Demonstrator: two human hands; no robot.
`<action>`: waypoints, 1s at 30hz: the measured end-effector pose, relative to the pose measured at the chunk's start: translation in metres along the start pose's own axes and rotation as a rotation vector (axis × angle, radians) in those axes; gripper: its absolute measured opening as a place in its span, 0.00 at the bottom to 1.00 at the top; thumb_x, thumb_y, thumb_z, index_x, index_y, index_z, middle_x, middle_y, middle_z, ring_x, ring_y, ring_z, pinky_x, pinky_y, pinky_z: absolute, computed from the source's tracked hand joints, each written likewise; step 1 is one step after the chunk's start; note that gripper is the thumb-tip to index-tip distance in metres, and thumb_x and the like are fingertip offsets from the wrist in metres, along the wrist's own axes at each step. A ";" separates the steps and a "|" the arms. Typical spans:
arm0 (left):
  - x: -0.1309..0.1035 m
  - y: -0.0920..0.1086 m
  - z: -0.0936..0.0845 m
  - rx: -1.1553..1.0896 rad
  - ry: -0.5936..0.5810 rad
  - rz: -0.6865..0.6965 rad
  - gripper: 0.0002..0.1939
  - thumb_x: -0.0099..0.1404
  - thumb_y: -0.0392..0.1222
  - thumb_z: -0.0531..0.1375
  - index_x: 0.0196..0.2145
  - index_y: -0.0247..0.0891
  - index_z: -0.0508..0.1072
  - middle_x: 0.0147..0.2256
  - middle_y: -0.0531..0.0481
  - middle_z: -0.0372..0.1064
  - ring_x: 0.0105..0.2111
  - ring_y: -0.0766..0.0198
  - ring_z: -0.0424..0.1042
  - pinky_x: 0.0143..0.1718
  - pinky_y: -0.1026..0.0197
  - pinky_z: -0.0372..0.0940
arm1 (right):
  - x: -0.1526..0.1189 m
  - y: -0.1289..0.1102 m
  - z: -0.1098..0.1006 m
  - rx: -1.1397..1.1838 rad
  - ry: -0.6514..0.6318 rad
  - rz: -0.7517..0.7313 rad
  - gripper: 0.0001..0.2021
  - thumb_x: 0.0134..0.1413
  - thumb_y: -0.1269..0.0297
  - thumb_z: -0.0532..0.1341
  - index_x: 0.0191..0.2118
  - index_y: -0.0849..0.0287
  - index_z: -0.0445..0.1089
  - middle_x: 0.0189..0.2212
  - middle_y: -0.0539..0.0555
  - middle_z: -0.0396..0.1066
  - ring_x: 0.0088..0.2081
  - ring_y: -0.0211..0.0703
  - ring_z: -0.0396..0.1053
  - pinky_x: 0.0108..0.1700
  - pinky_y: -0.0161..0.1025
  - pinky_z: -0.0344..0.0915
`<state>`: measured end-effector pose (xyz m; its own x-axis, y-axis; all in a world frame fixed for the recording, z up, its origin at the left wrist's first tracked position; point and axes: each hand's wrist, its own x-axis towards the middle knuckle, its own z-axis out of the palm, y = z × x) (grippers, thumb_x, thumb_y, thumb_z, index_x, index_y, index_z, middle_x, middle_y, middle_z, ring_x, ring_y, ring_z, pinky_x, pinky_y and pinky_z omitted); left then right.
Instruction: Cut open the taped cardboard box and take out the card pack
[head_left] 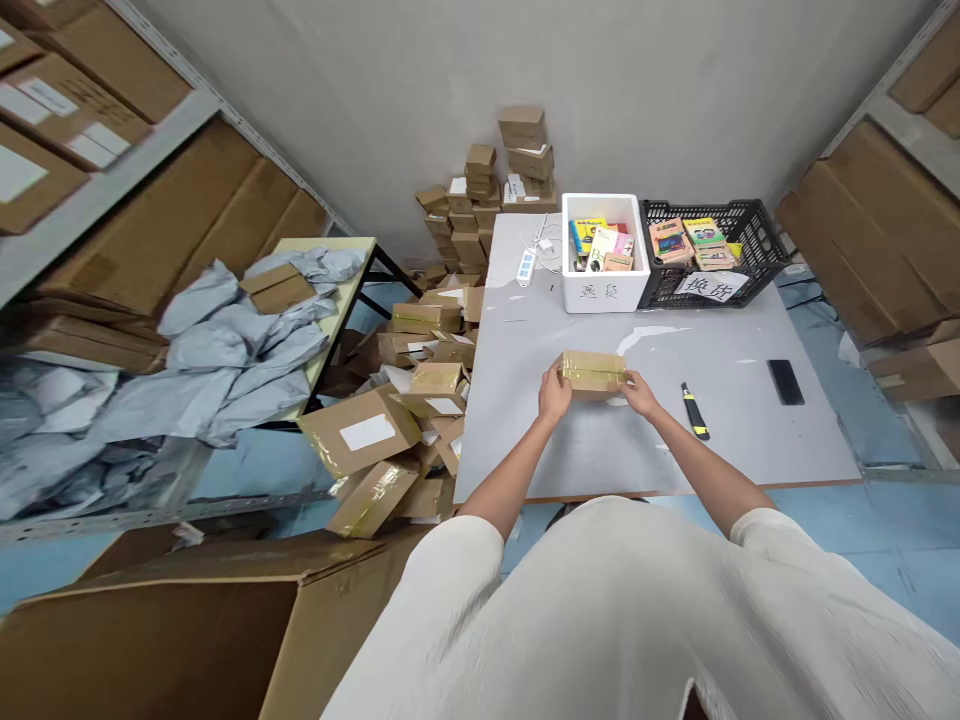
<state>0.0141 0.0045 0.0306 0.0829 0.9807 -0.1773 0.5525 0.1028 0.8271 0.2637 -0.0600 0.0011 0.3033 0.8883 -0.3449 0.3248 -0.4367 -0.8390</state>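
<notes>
A small cardboard box [594,372], sealed with shiny clear tape, is held between my two hands over the middle of the grey table [525,450]. My left hand [555,392] grips its left end, fingers closed against the side. At the opposite end my right hand [639,392] grips the right side. Whether the box's underside touches the tabletop is hard to see. To the right of my right hand lies a black and yellow utility knife [695,411]. Farther right is a black phone [785,382].
At the table's back stand a white foam box [602,296] and a black plastic crate [757,265], both holding books. A power strip [526,267] lies beside them. Cardboard boxes [360,430] are heaped left of the table. Grey mailing bags [217,345] cover a side table.
</notes>
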 end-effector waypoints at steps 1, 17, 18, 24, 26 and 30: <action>0.001 -0.009 -0.003 -0.017 -0.004 -0.022 0.26 0.73 0.39 0.58 0.67 0.41 0.70 0.62 0.37 0.72 0.63 0.45 0.71 0.66 0.46 0.64 | -0.001 -0.001 0.004 0.010 -0.014 -0.007 0.27 0.61 0.54 0.64 0.65 0.52 0.68 0.64 0.59 0.73 0.58 0.52 0.76 0.63 0.51 0.71; 0.002 -0.028 0.062 -0.195 -0.096 0.027 0.21 0.73 0.39 0.60 0.63 0.40 0.73 0.60 0.38 0.75 0.52 0.53 0.79 0.58 0.50 0.72 | -0.023 0.015 -0.043 -0.082 0.209 -0.096 0.28 0.56 0.58 0.61 0.62 0.56 0.71 0.63 0.64 0.73 0.55 0.54 0.76 0.64 0.54 0.71; 0.001 -0.029 0.067 -0.200 -0.111 0.022 0.21 0.73 0.39 0.60 0.62 0.40 0.73 0.59 0.38 0.76 0.52 0.53 0.79 0.58 0.50 0.72 | -0.024 0.018 -0.046 -0.074 0.204 -0.086 0.28 0.56 0.58 0.61 0.63 0.56 0.71 0.64 0.63 0.73 0.55 0.54 0.76 0.63 0.54 0.71; -0.005 -0.047 0.074 -0.175 -0.153 0.029 0.22 0.71 0.40 0.62 0.62 0.39 0.73 0.59 0.37 0.75 0.51 0.53 0.78 0.57 0.48 0.73 | -0.031 0.048 -0.073 -0.073 0.149 -0.048 0.27 0.60 0.59 0.60 0.64 0.54 0.70 0.63 0.62 0.75 0.53 0.50 0.78 0.61 0.50 0.73; -0.008 -0.051 0.072 -0.162 -0.161 0.034 0.23 0.72 0.41 0.62 0.63 0.40 0.72 0.59 0.37 0.75 0.49 0.53 0.79 0.56 0.48 0.73 | -0.032 0.064 -0.090 -0.161 0.190 0.016 0.26 0.61 0.59 0.60 0.64 0.54 0.71 0.62 0.62 0.75 0.53 0.51 0.78 0.61 0.51 0.72; -0.014 -0.051 0.069 -0.113 -0.130 0.027 0.24 0.72 0.42 0.61 0.64 0.40 0.71 0.58 0.38 0.76 0.48 0.53 0.80 0.56 0.47 0.73 | -0.032 0.098 -0.125 -0.481 0.230 0.271 0.23 0.61 0.60 0.62 0.61 0.60 0.74 0.59 0.68 0.75 0.59 0.60 0.74 0.60 0.51 0.70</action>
<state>0.0419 -0.0260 -0.0458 0.2074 0.9542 -0.2156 0.4524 0.1019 0.8860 0.3981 -0.1492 -0.0177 0.6008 0.7060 -0.3750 0.5617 -0.7066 -0.4303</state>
